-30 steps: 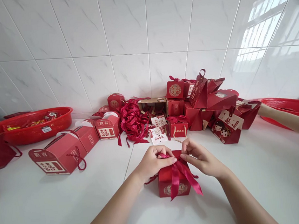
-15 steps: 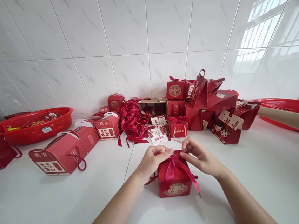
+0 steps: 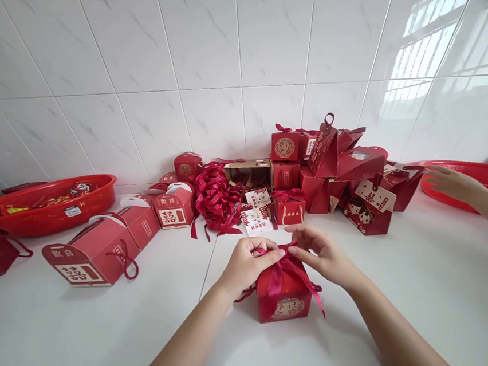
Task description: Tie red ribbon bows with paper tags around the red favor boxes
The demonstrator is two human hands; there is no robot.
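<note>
A small red gift box with a gold emblem stands upright on the white table before me. Pink-red satin ribbon is tied over its top, its tails hanging down the front and right side. My left hand pinches the ribbon at the knot between thumb and curled fingers. From the other side, my right hand holds the ribbon at the knot, thumb close to the left thumb; its fingertips are partly hidden behind. A dark red cord sticks out left of the box.
Behind lie a ribbon heap, printed cards and piled red boxes. Handled boxes stand left. Red baskets are at left and right. Another person's hand reaches in at right; another hand shows at the left edge.
My right hand has moved left, its thumb now beside my left thumb at the knot. The other person's arm at right has drawn back, bringing its hand into view by the basket.
</note>
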